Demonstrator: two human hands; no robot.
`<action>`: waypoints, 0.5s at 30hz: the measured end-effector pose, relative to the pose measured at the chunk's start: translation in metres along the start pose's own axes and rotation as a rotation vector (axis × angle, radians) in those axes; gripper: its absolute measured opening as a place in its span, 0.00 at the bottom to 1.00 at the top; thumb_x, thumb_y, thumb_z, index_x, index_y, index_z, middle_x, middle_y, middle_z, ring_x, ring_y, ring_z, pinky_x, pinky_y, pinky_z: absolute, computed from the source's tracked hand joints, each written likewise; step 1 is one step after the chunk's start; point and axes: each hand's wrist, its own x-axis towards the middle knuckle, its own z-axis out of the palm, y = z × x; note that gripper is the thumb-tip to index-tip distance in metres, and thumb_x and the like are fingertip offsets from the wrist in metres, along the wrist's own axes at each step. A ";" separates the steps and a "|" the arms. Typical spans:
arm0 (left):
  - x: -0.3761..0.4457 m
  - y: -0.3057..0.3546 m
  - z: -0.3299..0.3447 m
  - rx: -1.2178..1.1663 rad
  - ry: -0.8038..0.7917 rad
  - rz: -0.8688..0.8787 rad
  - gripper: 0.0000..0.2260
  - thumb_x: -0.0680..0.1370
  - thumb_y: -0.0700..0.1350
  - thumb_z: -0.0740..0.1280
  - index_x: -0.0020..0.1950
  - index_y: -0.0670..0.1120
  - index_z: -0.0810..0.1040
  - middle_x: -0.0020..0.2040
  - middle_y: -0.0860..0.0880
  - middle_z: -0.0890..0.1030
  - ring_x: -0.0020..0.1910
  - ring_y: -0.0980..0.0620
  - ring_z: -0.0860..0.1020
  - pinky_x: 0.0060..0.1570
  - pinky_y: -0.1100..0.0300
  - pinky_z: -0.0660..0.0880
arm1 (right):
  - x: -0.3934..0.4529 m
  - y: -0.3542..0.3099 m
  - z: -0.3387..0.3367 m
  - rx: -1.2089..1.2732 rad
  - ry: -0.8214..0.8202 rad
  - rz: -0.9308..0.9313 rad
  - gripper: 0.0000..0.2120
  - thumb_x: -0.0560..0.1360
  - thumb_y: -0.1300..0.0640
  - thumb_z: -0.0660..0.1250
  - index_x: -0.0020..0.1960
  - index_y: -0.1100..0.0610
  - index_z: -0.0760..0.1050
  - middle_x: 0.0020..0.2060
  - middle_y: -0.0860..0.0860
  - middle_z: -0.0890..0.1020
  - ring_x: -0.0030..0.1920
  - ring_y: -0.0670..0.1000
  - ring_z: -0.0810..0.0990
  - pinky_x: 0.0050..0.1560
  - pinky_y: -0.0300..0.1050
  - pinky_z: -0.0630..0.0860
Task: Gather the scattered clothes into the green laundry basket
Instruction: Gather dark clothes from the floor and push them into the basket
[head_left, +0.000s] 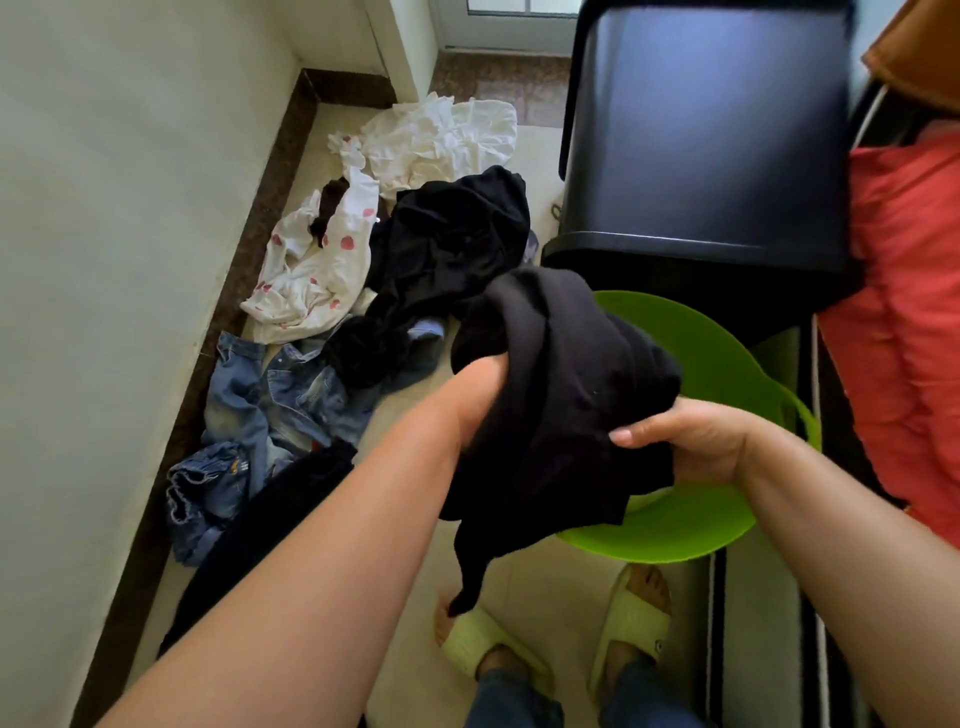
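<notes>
1. Pale floor tiles (545, 582) by the wall hold jeans (260, 405) and a white dotted garment (311, 270).
2. My left hand (480, 400) and right hand (691, 441) both grip a black garment (561, 395) over the green laundry basket (691, 525).

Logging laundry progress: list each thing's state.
Black garment: bunched, held above the basket by both hands.
Left hand: grips garment.
Right hand: pinches garment.
Green laundry basket: on floor, inside mostly hidden.
Jeans: crumpled on floor.
Polka-dot garment: on floor.
</notes>
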 end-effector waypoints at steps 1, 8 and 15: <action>0.005 -0.004 0.010 -0.011 -0.073 -0.033 0.14 0.84 0.38 0.51 0.52 0.40 0.76 0.48 0.43 0.78 0.51 0.45 0.77 0.57 0.55 0.70 | -0.009 0.004 -0.012 0.015 0.007 0.022 0.36 0.43 0.58 0.86 0.51 0.60 0.84 0.53 0.61 0.84 0.50 0.59 0.84 0.51 0.54 0.81; 0.047 -0.043 0.062 -0.004 -0.032 -0.114 0.16 0.79 0.50 0.64 0.59 0.40 0.78 0.52 0.41 0.82 0.54 0.42 0.79 0.61 0.49 0.74 | -0.031 0.031 -0.066 0.090 0.215 0.079 0.27 0.58 0.62 0.81 0.56 0.62 0.81 0.54 0.61 0.84 0.52 0.59 0.84 0.50 0.52 0.81; 0.079 -0.059 0.057 0.083 0.302 -0.082 0.09 0.80 0.53 0.60 0.45 0.50 0.75 0.44 0.53 0.78 0.39 0.56 0.74 0.35 0.65 0.69 | 0.019 0.041 -0.103 0.128 0.842 -0.113 0.26 0.75 0.63 0.68 0.71 0.51 0.69 0.67 0.52 0.74 0.67 0.55 0.72 0.61 0.50 0.71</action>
